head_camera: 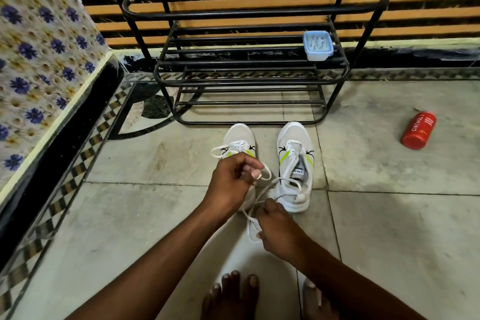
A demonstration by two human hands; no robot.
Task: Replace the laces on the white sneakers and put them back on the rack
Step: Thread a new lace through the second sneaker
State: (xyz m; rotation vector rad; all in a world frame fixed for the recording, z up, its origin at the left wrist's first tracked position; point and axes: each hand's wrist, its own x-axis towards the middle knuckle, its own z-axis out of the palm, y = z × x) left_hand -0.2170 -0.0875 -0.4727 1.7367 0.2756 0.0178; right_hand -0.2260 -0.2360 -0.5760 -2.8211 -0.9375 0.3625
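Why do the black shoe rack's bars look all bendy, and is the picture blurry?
Head view: the wide lens bends the shoe rack bars outward; they are likely straight. Head view: light is dim and yellowish, darker at the corners. Head view: little blur, the lace held by the left hand and right hand looks sharp.

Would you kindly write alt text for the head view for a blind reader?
A left hand and right hand hold a white flat lace near two white sneakers on a tiled floor, before a black metal rack.
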